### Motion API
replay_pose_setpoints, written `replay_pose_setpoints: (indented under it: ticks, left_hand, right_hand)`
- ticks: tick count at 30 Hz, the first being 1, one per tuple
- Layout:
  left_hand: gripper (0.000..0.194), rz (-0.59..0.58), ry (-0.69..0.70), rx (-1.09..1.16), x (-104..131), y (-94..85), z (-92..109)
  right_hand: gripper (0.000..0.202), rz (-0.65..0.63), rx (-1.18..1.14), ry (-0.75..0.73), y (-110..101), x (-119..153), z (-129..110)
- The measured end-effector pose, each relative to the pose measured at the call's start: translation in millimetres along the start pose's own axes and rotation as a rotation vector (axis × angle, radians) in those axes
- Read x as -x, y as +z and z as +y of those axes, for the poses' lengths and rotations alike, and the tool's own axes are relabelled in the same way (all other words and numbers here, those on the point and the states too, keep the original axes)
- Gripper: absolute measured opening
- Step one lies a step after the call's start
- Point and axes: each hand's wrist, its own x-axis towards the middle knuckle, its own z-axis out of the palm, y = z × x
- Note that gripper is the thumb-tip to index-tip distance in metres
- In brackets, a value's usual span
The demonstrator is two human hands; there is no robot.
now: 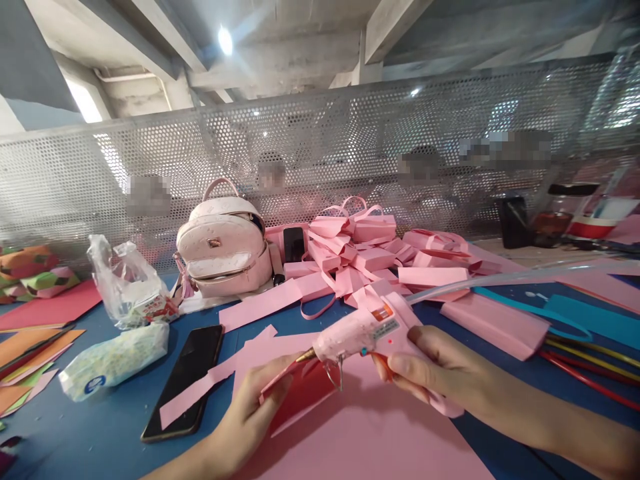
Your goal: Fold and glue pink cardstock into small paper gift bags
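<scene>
My right hand is closed round the handle of a pink hot glue gun, its fingers by the orange trigger. The gun's brass nozzle points left and meets the edge of a folded pink paper piece. My left hand pinches that piece at its left end, thumb in front. Whether glue is coming out is too small to tell. Beneath both hands lies a large pink paper sheet. A clear glue stick or tube runs right from the back of the gun.
Behind my hands is a pile of folded pink paper pieces. A pink backpack, a black phone and a tissue pack lie left on the blue table. A perforated metal screen stands behind.
</scene>
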Motion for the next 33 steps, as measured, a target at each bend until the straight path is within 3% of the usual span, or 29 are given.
replay_pose_setpoints:
  ticks: [8,18,33]
  left_hand:
    - [0.053,-0.093,0.061,0.046,-4,0.9,15]
    - [0.048,-0.137,0.115,0.019,-5,-1.4,15]
    - [0.046,-0.098,0.125,0.003,-3,-1.1,11]
  right_hand:
    - [0.051,-0.074,-0.028,0.026,2,3,0]
    - [0.053,-0.125,-0.054,0.038,5,3,2]
    - [0.052,-0.162,-0.051,0.001,5,0,4]
